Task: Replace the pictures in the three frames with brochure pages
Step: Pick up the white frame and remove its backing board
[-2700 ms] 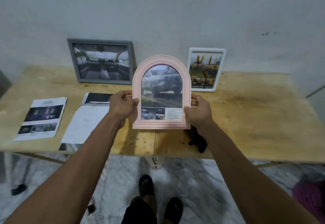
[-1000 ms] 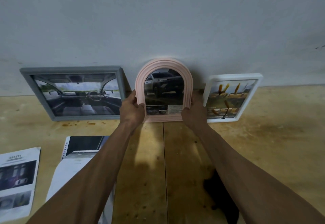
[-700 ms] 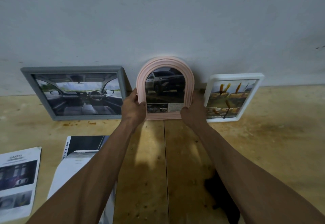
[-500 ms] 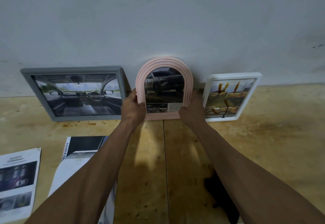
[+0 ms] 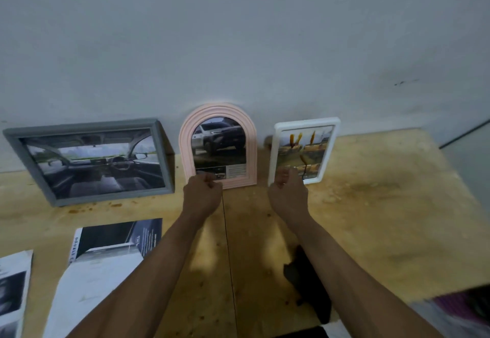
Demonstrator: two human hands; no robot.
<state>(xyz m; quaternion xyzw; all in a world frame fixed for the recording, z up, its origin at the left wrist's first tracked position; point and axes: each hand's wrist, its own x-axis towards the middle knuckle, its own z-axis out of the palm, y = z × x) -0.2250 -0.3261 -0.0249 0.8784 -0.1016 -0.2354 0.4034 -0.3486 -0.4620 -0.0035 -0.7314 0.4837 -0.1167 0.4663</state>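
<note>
Hovering my left hand (image 5: 202, 193) and right hand (image 5: 287, 191), fingers loosely curled and holding nothing, I should check the pink arched frame (image 5: 218, 144) leans steady on the wall (image 5: 238, 32).

You get dim, flat indoor light with a cool grey cast on the plain wall (image 5: 238, 32). Your forearms throw soft shadows on the yellowish plywood table (image 5: 384, 205) at lower centre. Motion blur smears the lower right corner, and straight edges bow outward at the frame's sides.
</note>
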